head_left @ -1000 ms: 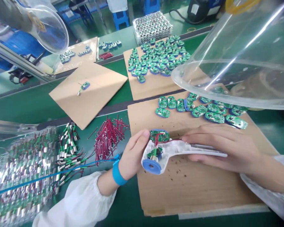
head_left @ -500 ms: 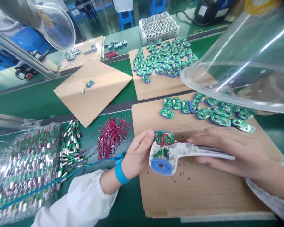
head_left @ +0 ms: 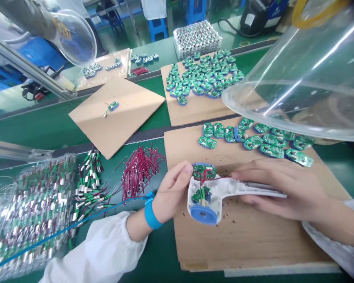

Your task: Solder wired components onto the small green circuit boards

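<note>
A white plastic housing [head_left: 224,188] with a long handle and a blue round end is held over the cardboard. My right hand [head_left: 280,186] wraps round its handle, fingers above and thumb below. At the housing's head, my left hand [head_left: 172,190] pinches the edge of a green circuit board [head_left: 205,170] with a blue rim. Red wires [head_left: 204,176] run from this board down into the open head, where a small metal part and another green board show. A thin dark red wire runs from the board along the handle under my right fingers. A blue wrist strap [head_left: 151,214] circles my left wrist.
Several blue-rimmed boards [head_left: 252,142] lie behind my hands, with many more on a second cardboard sheet [head_left: 183,114]. Dark red wires [head_left: 141,169] and small wired motors [head_left: 90,177] lie at left beside bagged trays [head_left: 41,208]. A clear duct hood [head_left: 283,90] hangs at upper right.
The housing's blue head end has tipped slightly downward, showing more of the inside. Both hands keep their hold, with the right shifted slightly left.
</note>
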`<action>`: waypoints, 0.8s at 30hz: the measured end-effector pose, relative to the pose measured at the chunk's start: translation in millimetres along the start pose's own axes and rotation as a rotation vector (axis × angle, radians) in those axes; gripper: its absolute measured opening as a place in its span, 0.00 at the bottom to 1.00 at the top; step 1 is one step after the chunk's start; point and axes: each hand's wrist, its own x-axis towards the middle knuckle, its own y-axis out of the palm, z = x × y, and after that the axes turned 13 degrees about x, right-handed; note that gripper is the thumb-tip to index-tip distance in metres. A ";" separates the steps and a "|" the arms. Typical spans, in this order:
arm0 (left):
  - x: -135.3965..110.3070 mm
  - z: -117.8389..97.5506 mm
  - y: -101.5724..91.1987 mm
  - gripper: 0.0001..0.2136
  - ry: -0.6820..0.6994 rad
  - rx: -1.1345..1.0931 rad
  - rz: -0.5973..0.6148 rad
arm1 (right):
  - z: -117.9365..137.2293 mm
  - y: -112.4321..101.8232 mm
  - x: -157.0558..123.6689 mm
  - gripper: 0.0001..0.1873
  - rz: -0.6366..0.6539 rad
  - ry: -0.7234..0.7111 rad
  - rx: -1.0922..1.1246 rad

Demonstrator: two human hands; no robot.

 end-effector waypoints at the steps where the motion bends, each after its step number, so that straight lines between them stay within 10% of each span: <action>1: 0.0 2.1 -1.2 0.20 0.019 0.008 0.003 | -0.7 0.5 -0.5 0.15 0.005 0.007 0.000; 24: 0.9 16.6 -15.3 0.16 0.372 0.119 0.199 | -17.0 9.1 -18.1 0.22 0.085 0.241 0.042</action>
